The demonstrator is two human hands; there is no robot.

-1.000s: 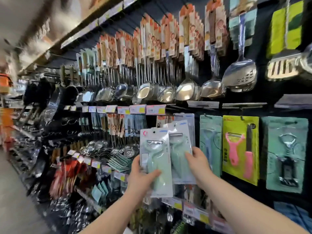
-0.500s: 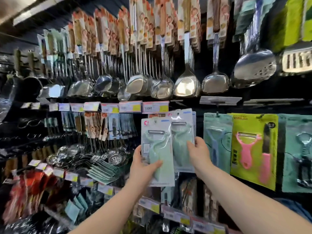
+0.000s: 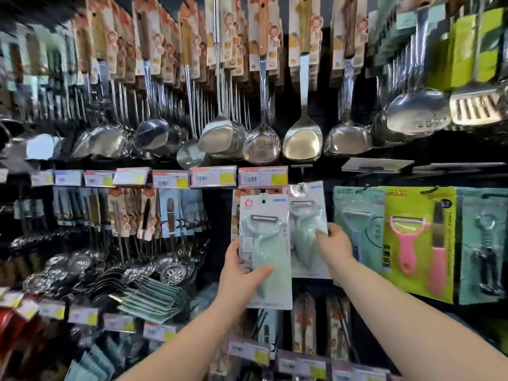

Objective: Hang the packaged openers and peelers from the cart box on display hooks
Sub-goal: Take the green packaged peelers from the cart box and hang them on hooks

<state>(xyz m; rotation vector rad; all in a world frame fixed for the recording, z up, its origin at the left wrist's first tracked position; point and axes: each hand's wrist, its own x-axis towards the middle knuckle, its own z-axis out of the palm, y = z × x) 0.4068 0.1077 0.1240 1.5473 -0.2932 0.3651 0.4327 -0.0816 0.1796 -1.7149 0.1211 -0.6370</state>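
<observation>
My left hand (image 3: 242,273) grips a packaged mint-green peeler (image 3: 265,243) on a white card by its lower left edge, held up in front of the display wall. Just behind and to its right is a second packaged mint-green peeler (image 3: 305,229), and my right hand (image 3: 334,244) holds that one by its right edge. The second card's top reaches up to the price-tag rail; whether it hangs on a hook I cannot tell. The cart box is out of view.
Right of my hands hang a teal-carded peeler (image 3: 357,232), a green card with a pink peeler and knife (image 3: 417,243), and a carded opener (image 3: 486,248). Steel ladles and spatulas (image 3: 302,141) hang above the price tags (image 3: 262,177). Skimmers and spoons (image 3: 170,268) fill the left.
The view has swung right and closer to the wall. Both hands have risen slightly with their peeler packs, nearer the price-tag rail.
</observation>
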